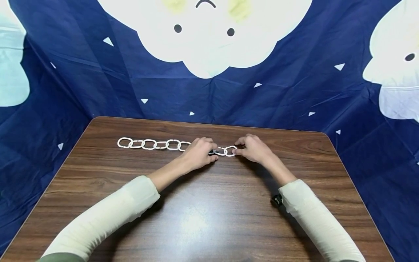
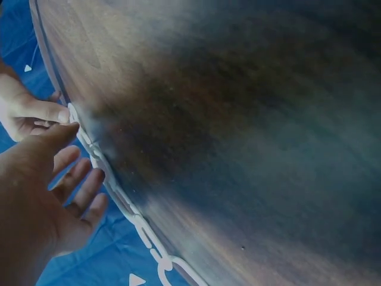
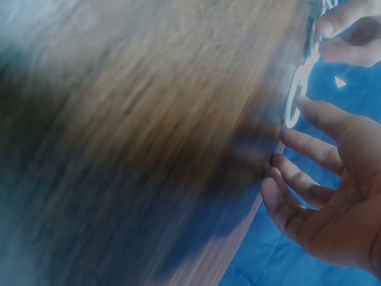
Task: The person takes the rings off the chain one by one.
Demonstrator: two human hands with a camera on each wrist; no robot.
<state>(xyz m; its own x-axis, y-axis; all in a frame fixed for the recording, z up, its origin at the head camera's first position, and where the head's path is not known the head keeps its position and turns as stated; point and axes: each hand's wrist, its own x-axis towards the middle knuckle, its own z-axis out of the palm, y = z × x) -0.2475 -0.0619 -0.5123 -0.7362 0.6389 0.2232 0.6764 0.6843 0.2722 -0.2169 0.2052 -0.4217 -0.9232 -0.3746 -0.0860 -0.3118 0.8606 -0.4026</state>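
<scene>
A chain of several white oval links point(image 1: 149, 144) lies in a nearly straight row across the far part of the wooden table. Over the right-hand part of it is my left hand point(image 1: 198, 152), hiding some links, with thumb and fingers spread apart in the left wrist view. At the chain's right end, the thumb of my right hand point(image 1: 255, 148) touches the last link point(image 1: 231, 151). In the right wrist view, that end link point(image 3: 293, 107) sits at the thumb tip, while the other fingers point(image 3: 309, 149) are loosely bent beside the table edge and hold nothing.
The brown wood-grain table point(image 1: 196, 225) has rounded far corners, and its far edge runs just behind the chain. A dark blue cloth point(image 1: 209, 98) with white clouds and small triangles hangs around it. Pale sleeves point(image 1: 114, 207) cover both forearms.
</scene>
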